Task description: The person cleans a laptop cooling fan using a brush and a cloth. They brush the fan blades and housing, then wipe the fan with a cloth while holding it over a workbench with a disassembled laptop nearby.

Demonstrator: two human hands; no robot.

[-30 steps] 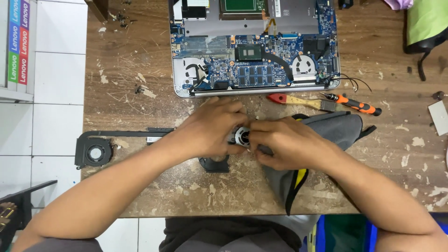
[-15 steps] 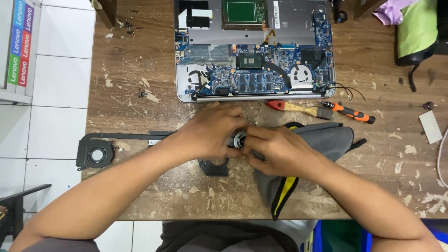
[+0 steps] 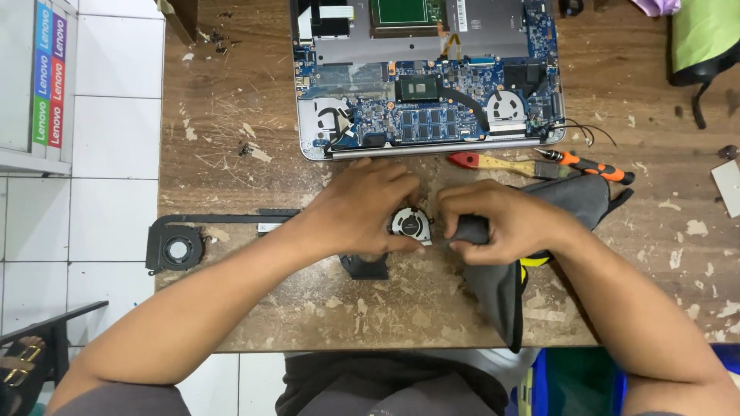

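My left hand (image 3: 361, 206) grips a small round laptop cooling fan (image 3: 411, 225) at the middle of the worn wooden table (image 3: 231, 115). Just right of the fan, my right hand (image 3: 501, 219) pinches a fold of dark grey cloth (image 3: 501, 289) against it. A black fan housing piece (image 3: 366, 267) lies under my left wrist, partly hidden. An opened laptop (image 3: 428, 77) with its blue circuit board exposed lies at the far edge.
A black fan with a long heat pipe (image 3: 177, 246) lies at the table's left edge. A red-handled brush (image 3: 501, 164) and an orange-and-black screwdriver (image 3: 590, 166) lie in front of the laptop. A green bag (image 3: 705, 35) sits far right. White tiled floor lies left.
My hands have drawn slightly apart, so the round fan between them shows more. The view has shifted a little.
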